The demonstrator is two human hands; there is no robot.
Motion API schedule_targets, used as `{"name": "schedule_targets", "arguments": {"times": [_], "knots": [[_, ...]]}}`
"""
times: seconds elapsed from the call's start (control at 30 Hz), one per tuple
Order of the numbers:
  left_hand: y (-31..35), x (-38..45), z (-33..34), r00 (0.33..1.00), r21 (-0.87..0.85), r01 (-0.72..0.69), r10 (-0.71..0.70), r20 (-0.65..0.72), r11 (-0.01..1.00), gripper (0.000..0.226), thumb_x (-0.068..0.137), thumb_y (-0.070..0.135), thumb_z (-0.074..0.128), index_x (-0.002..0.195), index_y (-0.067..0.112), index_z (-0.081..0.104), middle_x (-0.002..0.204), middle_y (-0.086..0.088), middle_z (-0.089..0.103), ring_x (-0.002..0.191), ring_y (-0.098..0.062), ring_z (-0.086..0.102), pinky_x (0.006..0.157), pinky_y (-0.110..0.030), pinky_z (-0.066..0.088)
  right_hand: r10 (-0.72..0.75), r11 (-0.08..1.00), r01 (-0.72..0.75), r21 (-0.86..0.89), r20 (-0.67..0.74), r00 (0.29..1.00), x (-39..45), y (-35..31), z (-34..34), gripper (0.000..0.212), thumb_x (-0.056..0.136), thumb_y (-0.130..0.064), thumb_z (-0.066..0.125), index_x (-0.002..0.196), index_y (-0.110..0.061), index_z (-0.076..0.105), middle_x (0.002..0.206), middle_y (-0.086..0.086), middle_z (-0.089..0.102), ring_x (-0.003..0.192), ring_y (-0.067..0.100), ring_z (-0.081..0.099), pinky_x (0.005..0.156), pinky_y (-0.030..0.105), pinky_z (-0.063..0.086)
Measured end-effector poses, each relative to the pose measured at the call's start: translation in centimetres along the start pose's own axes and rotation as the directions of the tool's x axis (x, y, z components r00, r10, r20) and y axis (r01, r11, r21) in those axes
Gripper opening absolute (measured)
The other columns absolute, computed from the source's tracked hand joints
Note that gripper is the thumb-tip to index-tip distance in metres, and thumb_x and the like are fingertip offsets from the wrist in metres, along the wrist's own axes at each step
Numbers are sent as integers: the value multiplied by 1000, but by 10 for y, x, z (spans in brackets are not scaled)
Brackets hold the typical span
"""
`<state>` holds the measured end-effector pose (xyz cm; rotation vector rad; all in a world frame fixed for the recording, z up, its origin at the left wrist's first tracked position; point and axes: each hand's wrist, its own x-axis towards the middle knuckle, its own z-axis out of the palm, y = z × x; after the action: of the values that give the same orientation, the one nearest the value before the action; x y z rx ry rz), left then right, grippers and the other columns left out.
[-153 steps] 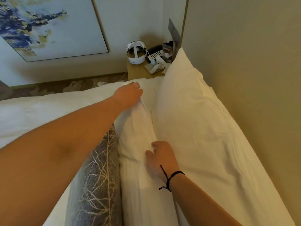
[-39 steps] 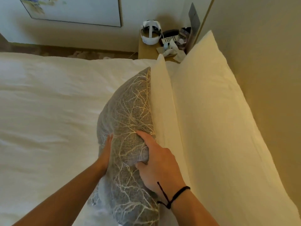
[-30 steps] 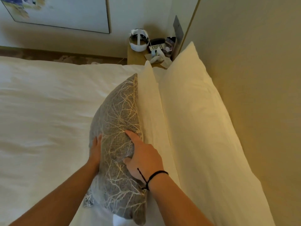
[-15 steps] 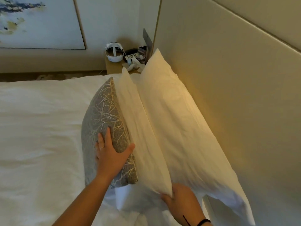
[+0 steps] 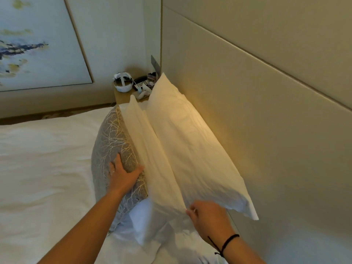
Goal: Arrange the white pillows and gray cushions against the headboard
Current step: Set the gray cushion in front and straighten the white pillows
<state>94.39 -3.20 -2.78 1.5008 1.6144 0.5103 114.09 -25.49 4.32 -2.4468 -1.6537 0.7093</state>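
Observation:
Two white pillows stand on edge along the beige headboard (image 5: 257, 103). The back pillow (image 5: 194, 147) leans on the headboard, and the thinner front pillow (image 5: 152, 155) rests against it. A gray cushion (image 5: 112, 138) with a pale branch pattern stands in front of both. My left hand (image 5: 122, 174) grips the cushion's near top edge, fingers on its front and thumb toward the pillow. My right hand (image 5: 207, 216), with a black cord at the wrist, pinches the near lower corner of the front pillow.
The white duvet (image 5: 43, 168) covers the bed to the left. At the far end a wooden nightstand (image 5: 122, 97) carries a white headset (image 5: 123, 84), a phone and small items. A framed painting (image 5: 36, 42) hangs on the far wall.
Both hands first held the gray cushion. My right hand then dropped to the front pillow's near corner, while my left moved onto the cushion's top edge. The view has tilted up.

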Motion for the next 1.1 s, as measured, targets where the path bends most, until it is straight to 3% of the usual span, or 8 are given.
{"name": "schedule_targets", "arguments": {"times": [0.07,0.13,0.2,0.3,0.53,0.73,0.9,1.1], "knots": [[-4,-14,2,1000,0,-18,18,-19,1000,115,70,65,74,153,37,-1,163,-9,2,146,-37,15,113,-62,23,-20,999,30,20,-394,919,-12,20,-26,28,88,-50,61,104,-27,66,97,-7,67,92,18,63,70,33,50],[-6,-34,10,998,14,-24,25,-51,1000,112,73,61,73,154,32,2,162,-11,6,145,-37,19,114,-60,24,-5,1000,-13,-26,-598,802,-21,47,-51,44,78,-45,75,113,-21,63,101,-2,65,91,22,61,70,35,52],[-5,-54,18,997,32,-28,31,-71,999,111,75,59,73,155,30,2,162,-13,8,145,-38,19,114,-58,23,143,982,-183,-39,-477,867,-25,75,-70,52,79,-43,74,121,-19,55,106,2,61,95,24,59,73,35,51],[-2,-76,28,997,61,-30,35,-76,998,113,74,58,74,155,28,2,161,-15,7,144,-40,18,115,-57,23,288,950,-308,-61,-221,932,-21,107,-75,14,92,-28,57,98,-15,59,100,5,66,86,22,62,63,27,43],[-7,-107,22,999,68,-41,41,-1,997,110,77,46,77,156,23,4,162,-10,10,145,-33,20,116,-51,25,289,957,-283,62,-272,918,-34,146,-61,38,91,-25,58,57,-20,42,55,-2,46,48,14,42,40,23,22],[-2,-135,22,995,47,-68,64,73,997,105,79,41,78,156,19,9,160,-7,20,143,-28,26,115,-44,27,293,956,-273,109,-313,903,-42,143,-56,36,91,-19,57,57,-14,45,54,0,46,46,13,39,40,25,21],[6,-161,29,992,69,-97,91,89,993,89,84,39,72,154,23,19,157,-5,28,140,-29,32,109,-44,32,408,906,-319,279,-367,836,-80,138,-32,18,90,-23,57,75,-13,54,69,2,58,61,24,53,52,31,44],[4,-210,70,905,102,-375,340,255,922,70,85,33,71,146,19,38,147,-3,40,135,-20,36,108,-33,31,622,644,-346,682,-203,756,-150,120,33,15,93,-27,57,106,-22,60,97,3,68,83,20,63,72,34,51]]}}
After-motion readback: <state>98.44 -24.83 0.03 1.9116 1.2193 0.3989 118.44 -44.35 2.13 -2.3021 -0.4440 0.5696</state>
